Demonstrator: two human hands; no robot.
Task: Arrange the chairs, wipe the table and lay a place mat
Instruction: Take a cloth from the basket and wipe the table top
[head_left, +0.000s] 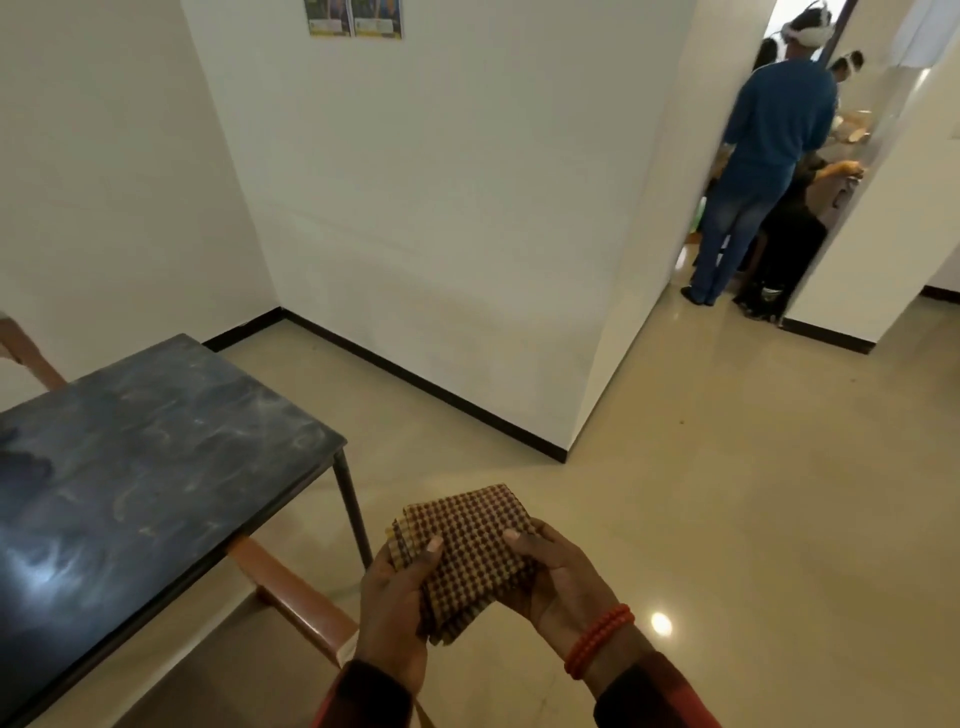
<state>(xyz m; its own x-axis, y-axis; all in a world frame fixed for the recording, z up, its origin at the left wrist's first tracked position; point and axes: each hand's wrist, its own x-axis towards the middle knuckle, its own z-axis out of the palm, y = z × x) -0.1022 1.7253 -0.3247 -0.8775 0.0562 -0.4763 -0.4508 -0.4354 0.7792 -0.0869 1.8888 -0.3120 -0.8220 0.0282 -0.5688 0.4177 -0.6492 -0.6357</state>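
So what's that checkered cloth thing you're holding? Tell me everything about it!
The place mat is a woven-looking cloth with small dark red and tan checks. It is folded into a thick stack, its layered edges showing on the left side. Both hands hold it in the air above the floor, to the right of the table: the left hand grips one side, the right hand the other.

— What does the person wear on the arms?
— Dark sleeves with red in them, cuffs at the bottom edge of the frame.
— Anything at the wrist?
— A double-stranded orange-red bead bracelet (598, 640), lower right.
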